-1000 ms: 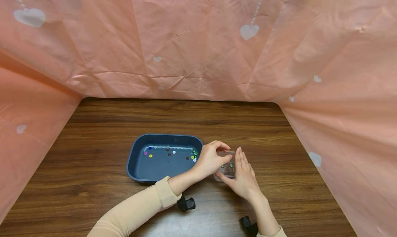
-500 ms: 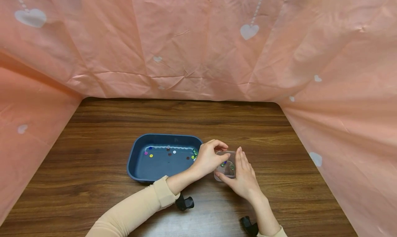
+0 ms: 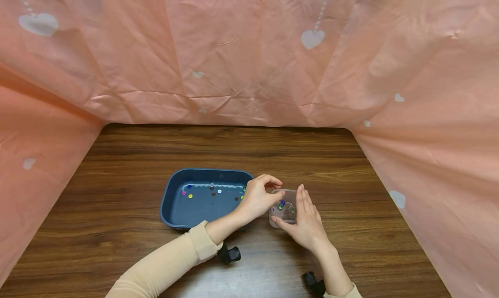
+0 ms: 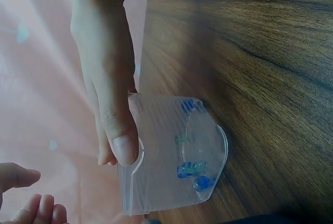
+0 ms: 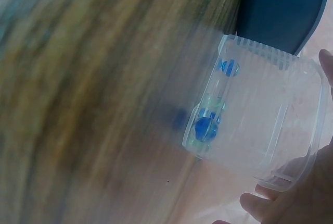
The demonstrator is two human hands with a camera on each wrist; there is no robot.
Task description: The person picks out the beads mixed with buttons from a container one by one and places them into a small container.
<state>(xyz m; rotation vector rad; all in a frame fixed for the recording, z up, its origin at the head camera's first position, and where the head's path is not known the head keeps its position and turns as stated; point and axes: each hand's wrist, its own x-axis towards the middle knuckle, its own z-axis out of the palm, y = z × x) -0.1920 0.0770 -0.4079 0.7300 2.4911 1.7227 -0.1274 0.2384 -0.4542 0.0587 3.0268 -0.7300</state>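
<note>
- Head view: I have the clear box (image 3: 289, 196) standing on the counter (image 3: 343, 172), with blue and green beads (image 5: 206, 129) at its bottom.
- My left hand (image 3: 255, 202) is at the box's left rim, fingers loosely bent, thumb apart from them, nothing I can see between.
- My right hand (image 3: 309, 226) lies against the box's right side, fingers straight, thumb spread across its near side.
- Left of the box I see the blue tray (image 3: 202, 213), holding small coloured discs (image 3: 190, 196).
</note>
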